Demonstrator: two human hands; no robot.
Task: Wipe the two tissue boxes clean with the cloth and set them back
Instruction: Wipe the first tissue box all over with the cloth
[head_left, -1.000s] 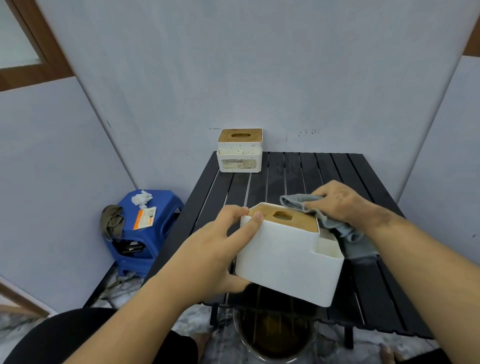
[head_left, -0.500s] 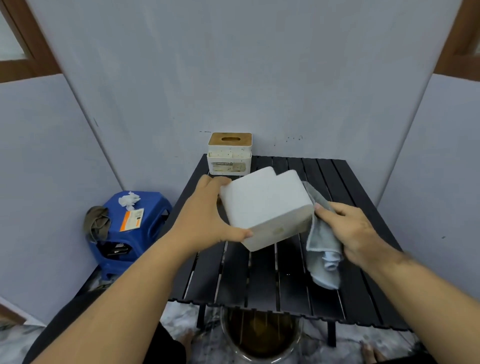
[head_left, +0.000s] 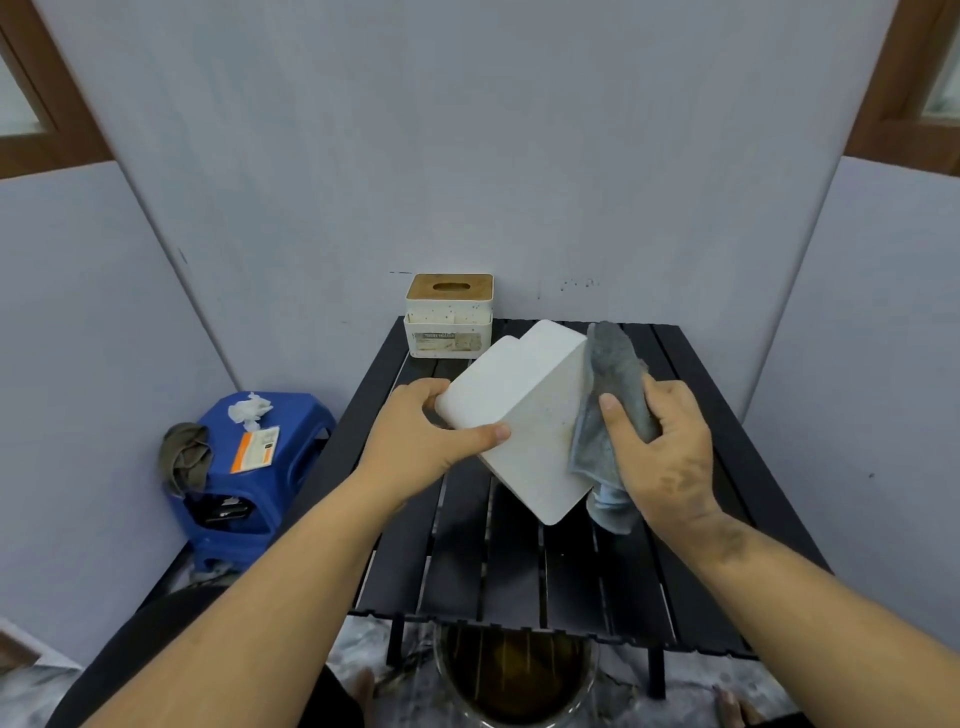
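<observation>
Held tilted above the black slatted table (head_left: 519, 571): a plain white rounded plastic tissue box (head_left: 524, 415), turned so its smooth underside faces the camera. Gripped at its left end by the left hand (head_left: 415, 441), thumb curled across the near face, fingers wrapped behind the far edge. Pressed against the box's right side by the right hand (head_left: 670, 447): a crumpled grey cloth (head_left: 608, 415), pinched between thumb and curled fingers, its lower end hanging below the box. Standing upright at the table's far edge by the wall, well apart from both hands: a second white speckled tissue box with a wooden slotted lid (head_left: 449, 317). Left of the table, a blue plastic stool (head_left: 249, 467) bearing crumpled white paper.
</observation>
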